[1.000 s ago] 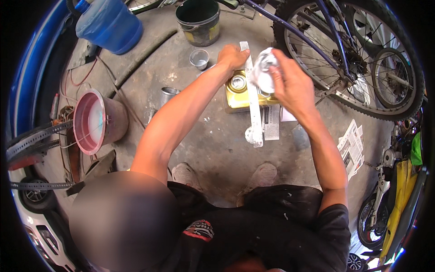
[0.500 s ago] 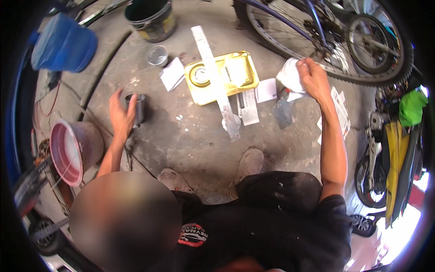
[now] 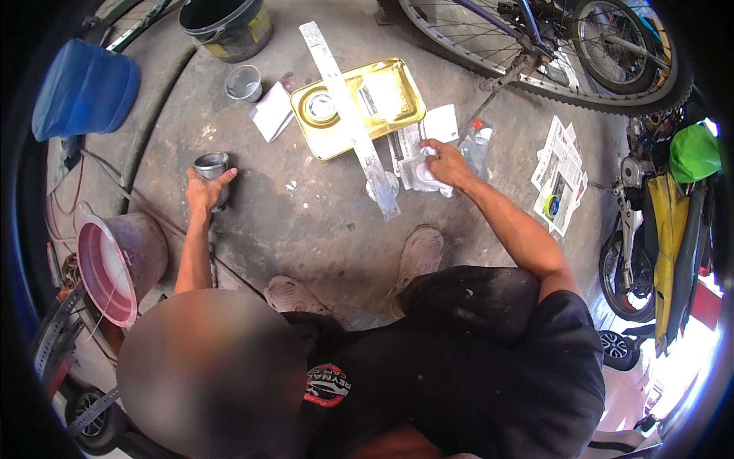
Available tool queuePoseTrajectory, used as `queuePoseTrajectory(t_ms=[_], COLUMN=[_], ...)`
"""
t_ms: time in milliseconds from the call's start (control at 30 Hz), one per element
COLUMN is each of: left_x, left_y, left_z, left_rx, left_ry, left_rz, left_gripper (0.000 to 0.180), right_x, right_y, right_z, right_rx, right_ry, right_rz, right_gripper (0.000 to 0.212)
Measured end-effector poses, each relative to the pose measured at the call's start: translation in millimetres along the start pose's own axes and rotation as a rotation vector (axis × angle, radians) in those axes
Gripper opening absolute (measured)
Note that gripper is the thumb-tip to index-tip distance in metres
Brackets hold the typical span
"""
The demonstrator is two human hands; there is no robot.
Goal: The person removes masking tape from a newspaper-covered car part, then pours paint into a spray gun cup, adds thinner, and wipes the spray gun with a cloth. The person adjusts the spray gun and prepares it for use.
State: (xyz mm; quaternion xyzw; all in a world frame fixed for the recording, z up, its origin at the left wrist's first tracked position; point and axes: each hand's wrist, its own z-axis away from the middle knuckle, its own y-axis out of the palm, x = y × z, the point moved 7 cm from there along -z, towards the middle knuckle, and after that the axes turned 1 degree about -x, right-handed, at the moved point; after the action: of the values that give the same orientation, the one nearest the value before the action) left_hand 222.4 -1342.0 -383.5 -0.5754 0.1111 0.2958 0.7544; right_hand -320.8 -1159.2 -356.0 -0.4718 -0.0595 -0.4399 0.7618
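Note:
My left hand [image 3: 202, 191] is wrapped round a dark grey metallic cup [image 3: 212, 162], its mouth facing up. My right hand [image 3: 450, 166] pinches a crumpled white cloth [image 3: 428, 179], low over a sheet of newspaper [image 3: 400, 145]. Left of the cloth lies a gold rectangular tin [image 3: 310, 136] on its side. Across the tin rests a long white, stained straightedge strip [image 3: 349, 115]. By my right wrist is a clear plastic bottle [image 3: 475, 153] with a red cap. Its lower part is partly covered by the hand.
A clear cup [image 3: 243, 84] and folded white paper [image 3: 271, 111] lie beside the tin. Around me are a black bucket [image 3: 237, 42], a pink bucket [image 3: 149, 241], a blue water jug [image 3: 88, 92], a bicycle [image 3: 527, 69], and newspapers [image 3: 562, 172] with a small yellow roll [image 3: 552, 205].
My left hand has closed round the grey cup. My right hand has brought the white cloth left and nearer, from beside the bicycle wheel to the newspaper by the tin, uncovering the red-capped bottle.

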Motion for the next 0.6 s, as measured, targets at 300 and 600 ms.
queuePoseTrajectory(t_ms=[300, 600], left_x=[-11.3, -86.6], left_y=[-4.1, -90.7], left_z=[-1.0, 98.1], left_rx=[0.074, 0.036], left_ry=[0.118, 0.167], left_rz=[0.037, 0.615], left_gripper=[0.060, 0.043], right_x=[44.4, 228.0], right_y=[-29.9, -108.8], right_z=[-8.8, 92.4], right_rx=[-0.224, -0.422], right_ry=[-0.429, -0.763], right_rz=[0.237, 0.173], right_gripper=[0.065, 0.037])
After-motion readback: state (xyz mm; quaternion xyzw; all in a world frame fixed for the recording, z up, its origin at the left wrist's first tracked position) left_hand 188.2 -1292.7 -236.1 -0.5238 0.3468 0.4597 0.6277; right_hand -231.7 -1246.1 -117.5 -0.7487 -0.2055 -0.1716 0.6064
